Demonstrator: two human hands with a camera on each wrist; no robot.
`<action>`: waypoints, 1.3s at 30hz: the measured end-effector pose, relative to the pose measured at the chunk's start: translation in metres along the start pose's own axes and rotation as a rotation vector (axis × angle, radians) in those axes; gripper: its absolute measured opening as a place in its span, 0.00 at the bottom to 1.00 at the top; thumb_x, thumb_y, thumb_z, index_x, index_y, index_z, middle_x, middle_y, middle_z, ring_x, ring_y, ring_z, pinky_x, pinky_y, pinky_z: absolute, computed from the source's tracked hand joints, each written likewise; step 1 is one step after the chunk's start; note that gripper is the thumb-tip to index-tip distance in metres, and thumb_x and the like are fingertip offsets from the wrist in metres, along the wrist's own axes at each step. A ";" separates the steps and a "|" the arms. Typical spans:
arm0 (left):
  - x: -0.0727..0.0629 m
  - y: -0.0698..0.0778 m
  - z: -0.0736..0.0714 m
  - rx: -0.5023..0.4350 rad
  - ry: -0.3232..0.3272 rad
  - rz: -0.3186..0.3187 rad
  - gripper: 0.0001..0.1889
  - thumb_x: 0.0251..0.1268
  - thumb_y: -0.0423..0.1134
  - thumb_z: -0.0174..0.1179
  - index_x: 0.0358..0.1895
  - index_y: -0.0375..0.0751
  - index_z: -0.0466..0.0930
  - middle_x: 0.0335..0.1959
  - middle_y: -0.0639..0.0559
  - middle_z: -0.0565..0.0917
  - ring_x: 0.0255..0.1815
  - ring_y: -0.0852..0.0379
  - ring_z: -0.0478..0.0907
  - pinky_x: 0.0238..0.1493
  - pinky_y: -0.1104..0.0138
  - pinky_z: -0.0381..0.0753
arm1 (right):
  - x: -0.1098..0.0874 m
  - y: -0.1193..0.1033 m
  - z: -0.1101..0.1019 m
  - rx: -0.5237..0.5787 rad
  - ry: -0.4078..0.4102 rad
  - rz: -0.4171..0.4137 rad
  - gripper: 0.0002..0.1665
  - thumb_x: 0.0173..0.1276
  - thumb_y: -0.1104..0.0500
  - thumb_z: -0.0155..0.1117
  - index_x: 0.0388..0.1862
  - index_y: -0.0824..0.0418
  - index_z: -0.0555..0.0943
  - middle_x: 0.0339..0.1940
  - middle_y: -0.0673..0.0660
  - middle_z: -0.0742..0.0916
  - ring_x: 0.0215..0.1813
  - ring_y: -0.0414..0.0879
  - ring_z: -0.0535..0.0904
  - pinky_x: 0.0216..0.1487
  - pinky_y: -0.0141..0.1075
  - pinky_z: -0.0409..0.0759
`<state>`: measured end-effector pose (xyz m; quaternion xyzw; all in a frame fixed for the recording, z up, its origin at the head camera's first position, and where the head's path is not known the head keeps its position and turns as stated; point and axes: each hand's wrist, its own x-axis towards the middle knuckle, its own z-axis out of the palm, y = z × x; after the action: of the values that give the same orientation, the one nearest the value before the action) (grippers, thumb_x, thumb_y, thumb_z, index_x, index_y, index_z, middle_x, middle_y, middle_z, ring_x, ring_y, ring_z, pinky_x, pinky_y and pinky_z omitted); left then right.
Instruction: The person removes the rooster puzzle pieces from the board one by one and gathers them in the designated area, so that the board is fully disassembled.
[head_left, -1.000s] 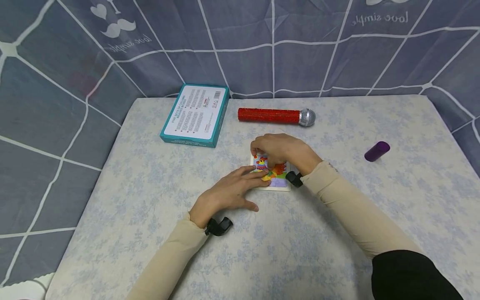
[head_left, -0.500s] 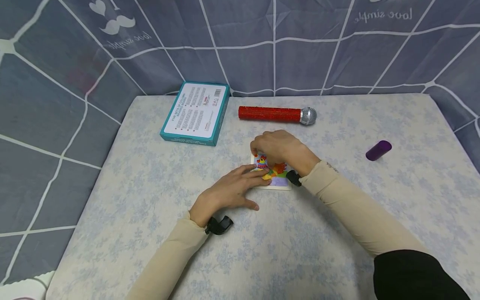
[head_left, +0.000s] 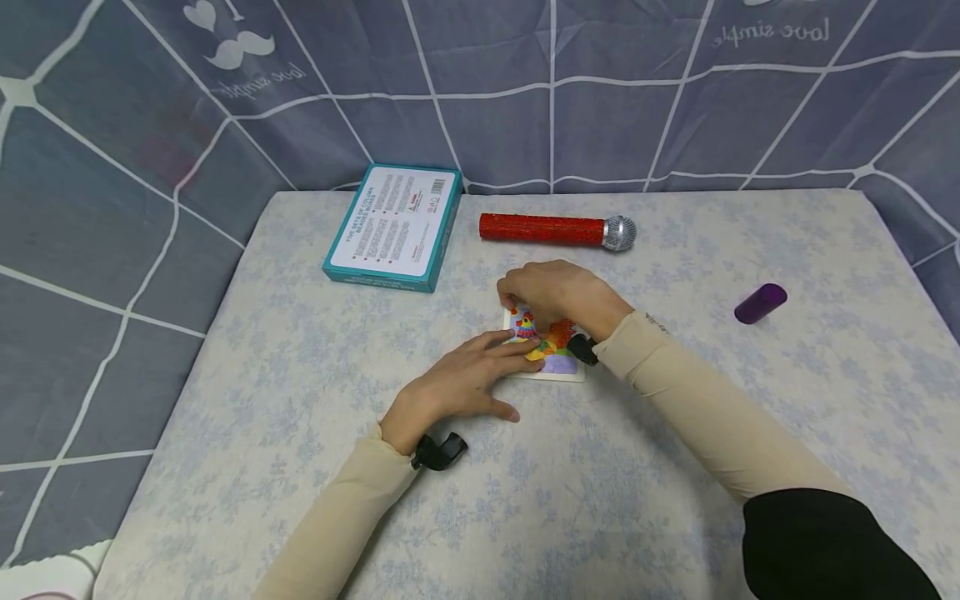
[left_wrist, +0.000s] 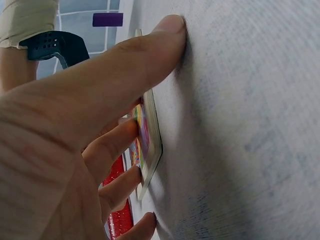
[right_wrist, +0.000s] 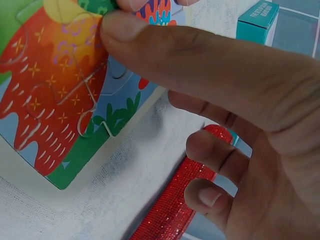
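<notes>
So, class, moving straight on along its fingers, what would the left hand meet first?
Past the puzzle the left hand touches, probably the right hand or its wrist strap; depth is unclear.

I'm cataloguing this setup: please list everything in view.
Puzzle: one, multicoloured, under hands
Box: one, teal and white, table's far left
Microphone: one, red and silver, right of box
Cylinder: one, purple, table's right
Table: one, whitish, below these
Backdrop: one, blue-grey, behind table
Object: one, white, lower left corner
Wrist devices: two, black, at wrists
Sleeves: two, beige, on forearms
Elbow covering: one, black, right arm
Left hand: one, on puzzle
Right hand: one, on puzzle
</notes>
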<state>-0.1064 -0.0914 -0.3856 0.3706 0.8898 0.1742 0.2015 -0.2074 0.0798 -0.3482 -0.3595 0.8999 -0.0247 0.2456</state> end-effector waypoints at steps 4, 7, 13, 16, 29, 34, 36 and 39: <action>0.001 0.000 0.000 -0.001 -0.002 -0.003 0.39 0.54 0.52 0.73 0.71 0.54 0.70 0.77 0.60 0.58 0.78 0.51 0.47 0.74 0.55 0.55 | -0.001 0.002 0.001 0.025 0.012 -0.015 0.25 0.47 0.68 0.79 0.40 0.54 0.76 0.36 0.50 0.77 0.40 0.47 0.73 0.37 0.39 0.72; 0.001 0.001 0.000 0.000 -0.002 -0.003 0.39 0.54 0.52 0.73 0.71 0.54 0.70 0.77 0.59 0.58 0.78 0.51 0.47 0.74 0.55 0.54 | -0.002 0.003 0.002 0.047 0.010 -0.018 0.26 0.47 0.67 0.80 0.40 0.54 0.75 0.37 0.51 0.77 0.40 0.46 0.72 0.37 0.38 0.72; 0.001 0.001 0.000 0.008 0.001 0.003 0.39 0.54 0.52 0.73 0.71 0.54 0.70 0.78 0.59 0.58 0.78 0.50 0.48 0.74 0.55 0.54 | -0.002 0.006 0.003 0.110 -0.005 -0.038 0.26 0.49 0.67 0.80 0.42 0.54 0.75 0.40 0.52 0.77 0.42 0.47 0.72 0.39 0.38 0.74; 0.001 0.001 0.001 0.005 0.002 0.003 0.39 0.54 0.52 0.73 0.71 0.54 0.70 0.78 0.59 0.58 0.78 0.50 0.48 0.74 0.54 0.54 | -0.002 0.008 0.003 0.164 -0.018 -0.040 0.26 0.50 0.68 0.79 0.42 0.56 0.74 0.40 0.54 0.77 0.42 0.47 0.72 0.39 0.38 0.74; 0.000 0.001 0.001 0.002 0.003 -0.013 0.39 0.53 0.52 0.73 0.71 0.55 0.70 0.77 0.60 0.58 0.78 0.51 0.48 0.74 0.54 0.55 | -0.004 0.014 0.011 0.317 0.003 -0.064 0.26 0.52 0.71 0.76 0.46 0.58 0.73 0.40 0.56 0.77 0.43 0.48 0.73 0.39 0.38 0.76; 0.001 0.002 0.001 0.007 -0.001 -0.016 0.39 0.53 0.53 0.73 0.71 0.56 0.70 0.77 0.61 0.58 0.78 0.51 0.48 0.74 0.54 0.55 | -0.010 0.020 0.017 0.354 0.092 -0.117 0.24 0.58 0.69 0.73 0.52 0.58 0.77 0.44 0.54 0.79 0.46 0.48 0.74 0.47 0.39 0.77; 0.001 0.002 0.001 0.009 -0.002 -0.015 0.39 0.53 0.53 0.73 0.71 0.56 0.70 0.77 0.61 0.58 0.78 0.51 0.47 0.74 0.54 0.55 | -0.011 0.022 0.018 0.357 0.136 -0.145 0.20 0.61 0.69 0.69 0.51 0.58 0.80 0.43 0.53 0.80 0.45 0.47 0.74 0.49 0.39 0.76; 0.001 0.002 0.000 0.007 -0.001 -0.015 0.40 0.53 0.53 0.73 0.71 0.56 0.69 0.77 0.61 0.58 0.78 0.51 0.47 0.74 0.54 0.54 | -0.011 0.024 0.018 0.352 0.188 -0.182 0.15 0.63 0.72 0.64 0.47 0.58 0.82 0.40 0.53 0.81 0.43 0.48 0.75 0.48 0.39 0.76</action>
<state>-0.1058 -0.0894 -0.3853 0.3647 0.8931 0.1692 0.2019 -0.2072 0.1073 -0.3650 -0.3870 0.8644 -0.2369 0.2166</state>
